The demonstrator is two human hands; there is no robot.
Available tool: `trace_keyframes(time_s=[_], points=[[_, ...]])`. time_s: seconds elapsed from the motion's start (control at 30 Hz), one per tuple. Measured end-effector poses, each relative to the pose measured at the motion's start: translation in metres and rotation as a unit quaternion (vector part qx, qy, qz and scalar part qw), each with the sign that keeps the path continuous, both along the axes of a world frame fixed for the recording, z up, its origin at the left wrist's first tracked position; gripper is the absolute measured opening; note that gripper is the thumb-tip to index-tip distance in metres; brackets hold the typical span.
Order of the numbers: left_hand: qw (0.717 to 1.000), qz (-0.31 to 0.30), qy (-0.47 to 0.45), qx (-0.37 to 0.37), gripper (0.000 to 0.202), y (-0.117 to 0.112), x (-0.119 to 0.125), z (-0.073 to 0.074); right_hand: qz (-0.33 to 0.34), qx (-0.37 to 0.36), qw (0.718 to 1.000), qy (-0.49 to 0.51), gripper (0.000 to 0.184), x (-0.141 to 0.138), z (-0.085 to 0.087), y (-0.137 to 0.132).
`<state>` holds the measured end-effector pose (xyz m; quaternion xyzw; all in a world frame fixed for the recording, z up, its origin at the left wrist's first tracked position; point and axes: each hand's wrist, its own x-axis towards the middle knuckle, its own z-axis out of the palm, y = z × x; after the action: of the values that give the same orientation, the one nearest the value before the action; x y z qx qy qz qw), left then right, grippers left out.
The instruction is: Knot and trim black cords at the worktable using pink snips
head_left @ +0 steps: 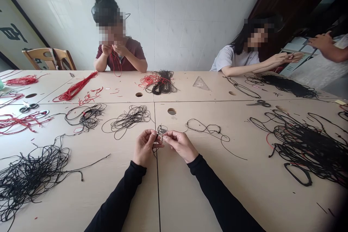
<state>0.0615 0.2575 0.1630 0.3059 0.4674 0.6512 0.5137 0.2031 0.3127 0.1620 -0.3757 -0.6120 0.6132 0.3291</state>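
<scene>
My left hand [144, 146] and my right hand [179, 145] meet just above the pale wooden table [190, 188], both in black sleeves. Each pinches the same thin black cord [161, 131], which forms small loops between the fingertips. A strand of it hangs down below my left fingers. A loose loop of black cord [209, 129] lies to the right of my right hand, and a tangle of black cord [129, 117] lies beyond my left hand.
Large black cord piles sit at the near left [29, 174] and right [310, 145]. Red cord bundles [73, 90] and scissors [28, 107] lie at the left, another pair of scissors [259, 103] at the right. Two people sit across the table handling cord; a third person's arm shows far right.
</scene>
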Motion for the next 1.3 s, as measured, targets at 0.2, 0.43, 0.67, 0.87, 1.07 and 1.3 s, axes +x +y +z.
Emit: trace_keyframes(time_s=[0.2, 0.43, 0.67, 0.87, 1.07, 1.3], points=[[0.996, 0.09, -0.001, 0.01, 0.037, 0.001, -0.004, 0.0, -0.042, 0.048, 0.998, -0.019, 0.029, 0.003, 0.002, 0.002], [0.99, 0.139, -0.005, 0.022, 0.036, 0.001, -0.006, 0.001, -0.111, 0.152, 0.977, -0.106, 0.022, 0.004, 0.003, 0.001], [0.995, 0.09, -0.009, 0.035, 0.033, -0.002, -0.001, 0.003, -0.103, 0.301, 0.943, -0.1, 0.025, -0.003, 0.006, -0.008], [0.997, 0.061, -0.016, 0.039, 0.032, -0.002, 0.002, 0.004, -0.041, 0.202, 0.975, -0.076, 0.023, -0.005, 0.006, -0.009], [0.997, 0.061, -0.027, 0.03, 0.034, -0.001, 0.0, 0.001, -0.04, 0.144, 0.988, -0.033, 0.028, -0.005, 0.005, -0.006], [0.996, 0.071, -0.045, 0.008, 0.037, 0.0, -0.001, 0.002, -0.033, 0.111, 0.993, 0.014, 0.028, -0.005, 0.007, -0.005]])
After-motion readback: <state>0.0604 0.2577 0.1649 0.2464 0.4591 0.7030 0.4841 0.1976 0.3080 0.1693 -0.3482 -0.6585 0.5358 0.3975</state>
